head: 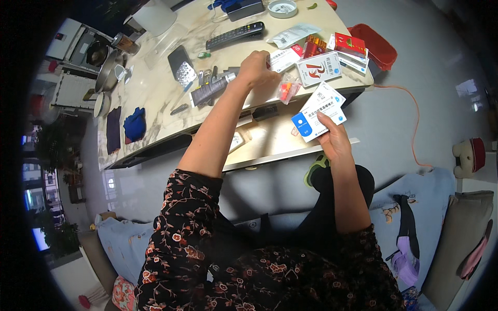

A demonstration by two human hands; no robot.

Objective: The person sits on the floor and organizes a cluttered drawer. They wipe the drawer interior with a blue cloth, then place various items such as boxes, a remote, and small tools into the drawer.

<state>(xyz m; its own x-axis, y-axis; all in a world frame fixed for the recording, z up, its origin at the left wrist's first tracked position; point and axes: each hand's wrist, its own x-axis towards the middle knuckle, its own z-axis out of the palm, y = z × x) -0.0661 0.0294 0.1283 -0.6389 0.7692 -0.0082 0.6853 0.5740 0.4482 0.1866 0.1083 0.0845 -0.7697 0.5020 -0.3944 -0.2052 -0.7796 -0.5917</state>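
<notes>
My right hand (335, 138) holds two overlapping white medicine boxes above the open drawer, the thumb on top. The front box (317, 121) has a blue end, and the rear box (323, 95) sticks out behind it. At the table's near edge my left hand (256, 70) is against the left end of a white-and-red medicine box (286, 58); its fingertips are partly hidden, so I cannot tell if they grip it. Right of that lies a white box with a red emblem (319, 70). A small clear bag with orange pieces (288, 89) lies at the table edge.
The pulled-out drawer (272, 134) sits under the marble-patterned table (155, 112). A tube (212, 91), phone (181, 62), remote control (235, 35), red cigarette packs (350, 44) and ashtray (283, 8) are on top. A red bin (375, 44) and orange cable (417, 116) are at right.
</notes>
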